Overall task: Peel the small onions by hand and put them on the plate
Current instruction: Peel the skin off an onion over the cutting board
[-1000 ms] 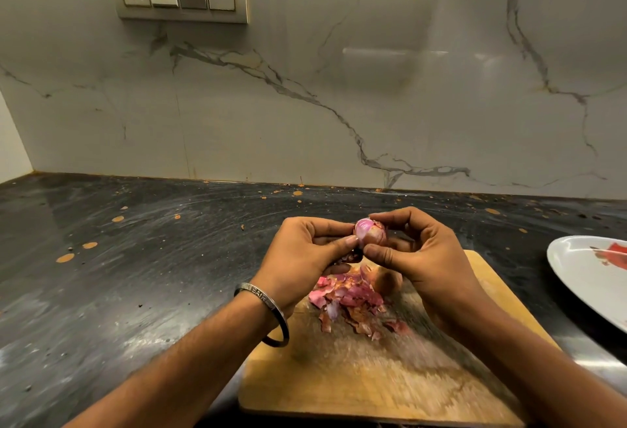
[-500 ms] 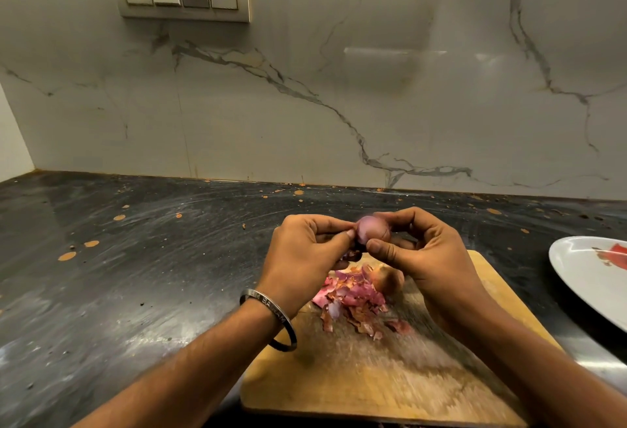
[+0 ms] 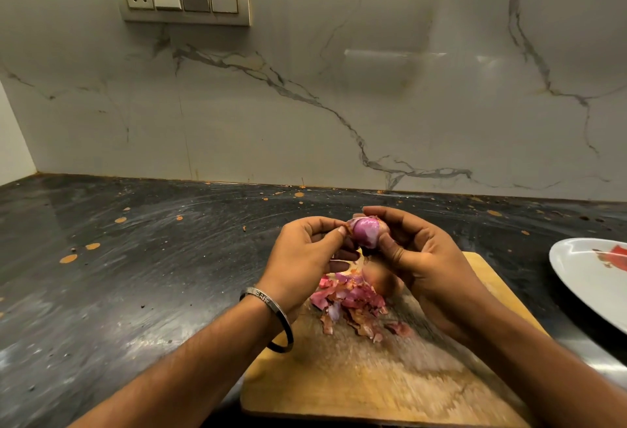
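head view, right hand (image 3: 424,258) gripping a small onion (image 3: 365,232) above the board (image 3: 356,383), left hand (image 3: 305,258) pinching a skin flap at its side, peels (image 3: 349,305) lying beneath, plate (image 3: 583,278) sitting well apart at right

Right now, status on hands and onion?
Right hand grips onion; left hand pinches loose skin. Plate waits far right. Nothing blocking.
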Action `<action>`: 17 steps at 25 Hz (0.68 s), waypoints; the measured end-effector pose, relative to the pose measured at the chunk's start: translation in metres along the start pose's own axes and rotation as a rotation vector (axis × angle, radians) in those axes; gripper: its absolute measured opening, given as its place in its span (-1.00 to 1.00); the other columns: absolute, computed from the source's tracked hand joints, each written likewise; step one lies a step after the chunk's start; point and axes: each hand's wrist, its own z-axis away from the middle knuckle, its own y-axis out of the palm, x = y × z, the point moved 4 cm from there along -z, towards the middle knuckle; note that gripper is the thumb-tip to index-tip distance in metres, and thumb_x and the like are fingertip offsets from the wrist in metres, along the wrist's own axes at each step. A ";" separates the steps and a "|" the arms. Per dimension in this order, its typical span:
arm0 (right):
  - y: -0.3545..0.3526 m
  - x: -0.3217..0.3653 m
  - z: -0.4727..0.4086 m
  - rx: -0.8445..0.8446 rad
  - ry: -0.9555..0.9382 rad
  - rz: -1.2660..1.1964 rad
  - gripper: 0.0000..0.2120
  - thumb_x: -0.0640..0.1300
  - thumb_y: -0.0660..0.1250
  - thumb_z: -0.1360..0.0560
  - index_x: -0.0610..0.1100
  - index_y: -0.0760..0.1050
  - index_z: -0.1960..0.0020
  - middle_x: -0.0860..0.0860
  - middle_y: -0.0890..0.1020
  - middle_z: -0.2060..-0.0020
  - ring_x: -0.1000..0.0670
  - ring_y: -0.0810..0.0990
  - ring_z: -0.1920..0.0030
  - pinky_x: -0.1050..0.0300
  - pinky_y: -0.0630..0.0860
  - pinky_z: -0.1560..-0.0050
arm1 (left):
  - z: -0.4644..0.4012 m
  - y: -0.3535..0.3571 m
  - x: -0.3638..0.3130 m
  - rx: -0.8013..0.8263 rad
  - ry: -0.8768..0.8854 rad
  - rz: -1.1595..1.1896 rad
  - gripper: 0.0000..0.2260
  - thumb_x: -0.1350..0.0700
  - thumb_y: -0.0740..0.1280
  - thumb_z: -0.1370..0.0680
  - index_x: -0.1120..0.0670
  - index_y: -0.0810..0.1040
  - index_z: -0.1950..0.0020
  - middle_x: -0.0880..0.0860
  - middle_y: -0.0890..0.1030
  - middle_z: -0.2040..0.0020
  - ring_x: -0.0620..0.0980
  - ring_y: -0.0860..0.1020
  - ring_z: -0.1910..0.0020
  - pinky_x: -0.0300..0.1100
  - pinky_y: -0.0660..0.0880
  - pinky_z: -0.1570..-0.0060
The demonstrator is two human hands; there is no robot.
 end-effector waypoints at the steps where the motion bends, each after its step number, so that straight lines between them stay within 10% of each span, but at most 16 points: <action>1: 0.001 0.000 0.000 0.010 0.023 -0.023 -0.66 -0.34 0.29 -0.54 -0.13 0.59 -0.26 -0.10 0.71 -0.13 -0.09 0.69 -0.14 0.14 0.65 -0.06 | 0.000 0.001 0.000 0.005 -0.009 0.008 -0.89 0.26 0.27 -0.63 0.21 0.59 -0.05 0.09 0.67 0.22 -0.08 0.66 0.30 -0.20 0.63 0.24; 17: 0.003 -0.003 0.003 0.000 0.006 0.109 -0.65 -0.03 0.49 -0.41 -0.02 0.61 -0.18 -0.07 0.73 -0.02 -0.11 0.72 -0.04 0.06 0.67 0.00 | -0.002 -0.004 0.001 -0.077 0.091 -0.013 -0.91 0.23 0.49 -0.43 0.18 0.66 0.09 0.15 0.71 0.15 0.04 0.71 0.17 -0.23 0.61 0.25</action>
